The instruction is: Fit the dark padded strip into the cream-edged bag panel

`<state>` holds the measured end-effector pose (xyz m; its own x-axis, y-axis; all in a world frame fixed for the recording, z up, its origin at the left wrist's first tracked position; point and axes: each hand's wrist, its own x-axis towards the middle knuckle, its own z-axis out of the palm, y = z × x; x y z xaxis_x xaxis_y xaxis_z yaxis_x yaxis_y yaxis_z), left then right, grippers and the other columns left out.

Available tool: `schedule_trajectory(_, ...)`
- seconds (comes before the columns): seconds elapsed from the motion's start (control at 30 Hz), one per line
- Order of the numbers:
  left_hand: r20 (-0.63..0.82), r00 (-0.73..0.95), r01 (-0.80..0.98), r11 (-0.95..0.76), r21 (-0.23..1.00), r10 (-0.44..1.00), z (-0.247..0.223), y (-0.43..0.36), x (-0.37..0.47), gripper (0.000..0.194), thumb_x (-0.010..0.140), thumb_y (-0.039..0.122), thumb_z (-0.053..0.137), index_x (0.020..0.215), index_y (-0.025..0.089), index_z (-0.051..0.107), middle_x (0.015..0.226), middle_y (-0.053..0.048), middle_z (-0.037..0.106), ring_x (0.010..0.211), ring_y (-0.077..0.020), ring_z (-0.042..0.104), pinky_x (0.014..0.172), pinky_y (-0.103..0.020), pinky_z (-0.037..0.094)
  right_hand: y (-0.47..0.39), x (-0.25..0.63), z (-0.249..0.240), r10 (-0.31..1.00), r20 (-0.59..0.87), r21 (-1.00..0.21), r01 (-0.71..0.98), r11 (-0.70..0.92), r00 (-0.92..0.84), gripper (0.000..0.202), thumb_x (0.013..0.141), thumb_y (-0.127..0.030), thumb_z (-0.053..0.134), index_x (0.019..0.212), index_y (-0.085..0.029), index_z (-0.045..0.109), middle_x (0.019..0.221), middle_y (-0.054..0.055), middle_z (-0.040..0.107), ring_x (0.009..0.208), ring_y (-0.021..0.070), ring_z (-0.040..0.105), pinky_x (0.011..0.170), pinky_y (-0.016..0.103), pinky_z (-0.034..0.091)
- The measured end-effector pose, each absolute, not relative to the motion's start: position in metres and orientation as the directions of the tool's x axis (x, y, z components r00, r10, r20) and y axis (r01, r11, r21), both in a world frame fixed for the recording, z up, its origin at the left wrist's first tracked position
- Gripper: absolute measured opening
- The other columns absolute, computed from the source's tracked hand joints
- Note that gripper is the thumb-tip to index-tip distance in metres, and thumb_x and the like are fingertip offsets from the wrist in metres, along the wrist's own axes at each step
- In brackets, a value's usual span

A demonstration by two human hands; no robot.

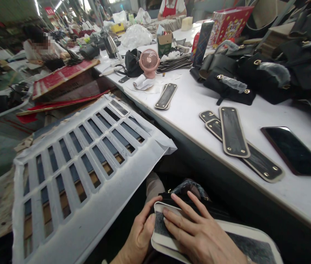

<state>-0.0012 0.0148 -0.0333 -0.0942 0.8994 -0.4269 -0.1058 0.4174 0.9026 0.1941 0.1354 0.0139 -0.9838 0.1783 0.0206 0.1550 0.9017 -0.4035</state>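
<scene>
Low in the view, over my lap, lies a rounded cream-edged panel with a dark grey centre; it seems to have more than one layer at its left end. My left hand pinches that end, with the thumb on top and the fingers around the edge. Across the panel's upper face my right hand rests flat, fingers stretched out and a little apart. Beneath the panel is black material with a small gold-coloured fitting, mostly hidden by the hands.
On the left stands a white slotted frame bearing one dark strip. The white table holds strips with metal eyelets, a phone, a pink fan and black bags. Other people sit farther back.
</scene>
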Motion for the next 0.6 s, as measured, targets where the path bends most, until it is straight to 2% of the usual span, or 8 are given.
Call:
schedule_trajectory(0.1, -0.451, -0.047, -0.234, 0.429, 0.872, 0.891, -0.035, 0.015, -0.002, 0.052, 0.091, 0.054, 0.049, 0.135, 0.025, 0.053, 0.137, -0.008, 0.058, 0.124, -0.0294, 0.053, 0.106, -0.042, 0.039, 0.135, 0.194, 0.02, 0.18, -0.057, -0.489, 0.185, 0.853, -0.982, 0.043, 0.096, -0.022, 0.051, 0.139, -0.026, 0.047, 0.149, -0.001, 0.045, 0.141, 0.0343, 0.03, 0.117, 0.058, 0.027)
schedule_trajectory(0.27, -0.449, 0.095, -0.6, 0.411, 0.686, 0.889, -0.041, 0.01, -0.002, 0.046, 0.093, 0.036, 0.054, 0.137, 0.025, 0.052, 0.132, -0.009, 0.063, 0.12, -0.0268, 0.058, 0.105, -0.043, 0.039, 0.132, 0.197, 0.029, 0.205, -0.167, -0.583, 0.264, 0.768, -0.964, 0.049, 0.095, -0.022, 0.049, 0.143, -0.028, 0.041, 0.153, 0.003, 0.039, 0.146, 0.0336, 0.017, 0.118, 0.064, 0.013)
schedule_trajectory(0.33, -0.446, 0.09, -0.64, 0.394, 0.659, 0.891, -0.041, 0.01, -0.002, 0.045, 0.093, 0.033, 0.053, 0.138, 0.025, 0.051, 0.13, -0.008, 0.064, 0.122, -0.0268, 0.057, 0.106, -0.043, 0.039, 0.13, 0.197, 0.03, 0.217, -0.184, -0.604, 0.285, 0.744, -0.959, 0.048, 0.095, -0.02, 0.049, 0.142, -0.029, 0.042, 0.153, 0.003, 0.038, 0.146, 0.0332, 0.014, 0.118, 0.066, 0.009)
schedule_trajectory(0.4, -0.465, 0.055, -0.578, 0.408, 0.707, 0.883, -0.038, 0.011, -0.004, 0.045, 0.092, 0.032, 0.055, 0.137, 0.026, 0.053, 0.131, -0.007, 0.064, 0.124, -0.0277, 0.055, 0.106, -0.043, 0.039, 0.126, 0.196, 0.03, 0.238, -0.184, -0.618, 0.301, 0.726, -0.954, 0.047, 0.095, -0.02, 0.049, 0.14, -0.03, 0.045, 0.152, 0.004, 0.041, 0.146, 0.0325, 0.015, 0.118, 0.064, 0.007)
schedule_trajectory(0.5, -0.456, -0.041, -0.33, 0.418, 0.846, 0.889, -0.031, 0.015, -0.007, 0.044, 0.088, 0.034, 0.06, 0.131, 0.027, 0.059, 0.137, -0.005, 0.06, 0.129, -0.0297, 0.051, 0.111, -0.043, 0.036, 0.12, 0.193, 0.029, 0.32, -0.167, -0.621, 0.351, 0.701, -0.933, 0.045, 0.093, -0.019, 0.052, 0.136, -0.03, 0.05, 0.149, 0.004, 0.046, 0.146, 0.0319, 0.019, 0.118, 0.063, 0.005)
schedule_trajectory(0.6, -0.389, -0.095, -0.128, 0.376, 0.918, 0.916, -0.029, 0.018, -0.007, 0.044, 0.088, 0.041, 0.058, 0.13, 0.028, 0.059, 0.141, -0.004, 0.057, 0.133, -0.0295, 0.047, 0.117, -0.045, 0.03, 0.119, 0.191, 0.033, 0.399, -0.157, -0.658, 0.397, 0.64, -0.903, 0.047, 0.086, -0.013, 0.054, 0.129, -0.03, 0.056, 0.143, 0.002, 0.053, 0.147, 0.0299, 0.019, 0.118, 0.062, -0.001)
